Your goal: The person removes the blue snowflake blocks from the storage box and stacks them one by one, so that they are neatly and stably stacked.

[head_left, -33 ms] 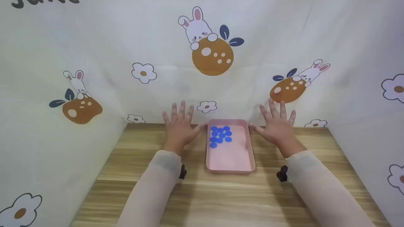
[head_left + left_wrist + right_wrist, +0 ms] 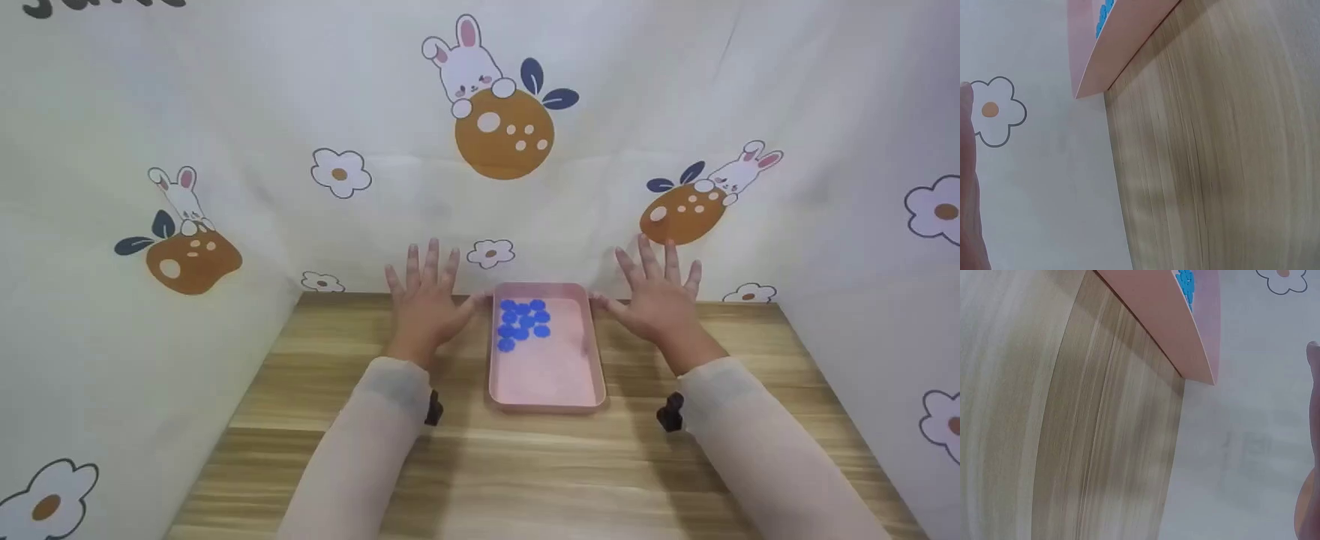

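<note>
Left hand [image 2: 426,307] raised left of tray, fingers straight and spread apart, thumb out toward tray's far-left corner; right hand [image 2: 660,304] mirrors it on the other side, fingers likewise splayed, thumb toward far-right corner; can't tell whether fingertips touch the backdrop [image 2: 405,214] behind them; pink rectangular tray [image 2: 547,382] sits flat on the wood-grain table [image 2: 555,480], between the hands, far end at the table's back edge; blue scalloped discs [image 2: 526,322] lie bunched in the tray's far-left part, some touching; rest of tray floor is bare; both forearms in pale sleeves [image 2: 356,457], a small black fitting [image 2: 673,412] at each inner cuff; backdrop is pale cloth printed with rabbits on orange fruit, plus white flowers [image 2: 491,253].
</note>
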The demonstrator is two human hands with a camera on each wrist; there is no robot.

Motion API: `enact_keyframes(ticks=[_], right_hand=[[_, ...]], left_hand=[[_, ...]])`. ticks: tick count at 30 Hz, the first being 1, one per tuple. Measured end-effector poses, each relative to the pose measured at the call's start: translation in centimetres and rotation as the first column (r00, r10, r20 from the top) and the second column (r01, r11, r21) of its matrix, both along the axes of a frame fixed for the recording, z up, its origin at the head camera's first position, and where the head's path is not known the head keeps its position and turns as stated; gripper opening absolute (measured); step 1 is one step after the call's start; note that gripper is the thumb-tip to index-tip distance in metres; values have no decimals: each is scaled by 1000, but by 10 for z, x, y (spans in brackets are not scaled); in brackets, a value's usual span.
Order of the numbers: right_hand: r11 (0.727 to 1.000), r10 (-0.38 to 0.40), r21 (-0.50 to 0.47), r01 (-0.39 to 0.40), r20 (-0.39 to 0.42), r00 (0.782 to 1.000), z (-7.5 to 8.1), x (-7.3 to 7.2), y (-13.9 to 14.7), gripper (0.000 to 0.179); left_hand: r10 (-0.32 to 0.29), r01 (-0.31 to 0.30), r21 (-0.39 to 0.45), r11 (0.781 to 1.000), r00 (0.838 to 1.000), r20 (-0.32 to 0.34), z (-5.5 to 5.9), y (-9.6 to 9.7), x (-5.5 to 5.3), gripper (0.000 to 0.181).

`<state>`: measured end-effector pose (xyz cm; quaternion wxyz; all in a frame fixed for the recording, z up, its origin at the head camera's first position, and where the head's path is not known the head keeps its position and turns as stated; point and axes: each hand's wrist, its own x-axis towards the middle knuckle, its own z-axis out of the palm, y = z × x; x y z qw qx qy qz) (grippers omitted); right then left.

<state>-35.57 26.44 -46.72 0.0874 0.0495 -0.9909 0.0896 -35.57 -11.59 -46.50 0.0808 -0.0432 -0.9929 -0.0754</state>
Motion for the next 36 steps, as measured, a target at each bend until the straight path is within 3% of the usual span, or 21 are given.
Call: enact_keyframes(ticks=[8, 13, 17, 22, 31, 32, 36], right_hand=[[998, 11, -59, -10, 10, 1000, 2, 0, 3, 98], [984, 36, -177, -33, 13, 999, 0, 4, 4, 93], [955, 55, -291, -53, -2, 998, -6, 11, 3, 85], [913, 67, -403, -67, -15, 998, -16, 22, 1, 82], [829, 81, -552, -91, -44, 996, -29, 36, -8, 75], [822, 89, -561, -101, -49, 995, -30, 36, -10, 74], [798, 97, -593, -110, -55, 994, -32, 39, -16, 72]], left_hand=[[13, -14, 44, 999, 1000, 28, -2, 1, 1, 101], [10, -24, 202, 979, 997, 71, -10, 5, 7, 107], [-6, -37, 355, 934, 993, 119, -20, 10, 14, 100], [-14, -52, 447, 893, 990, 144, -30, 12, 25, 95], [-70, 8, 555, 832, 994, 89, -47, 11, 44, 91], [-85, 22, 579, 815, 993, 82, -49, 11, 46, 91], [-161, 53, 697, 715, 983, 89, -55, 15, 55, 88]])
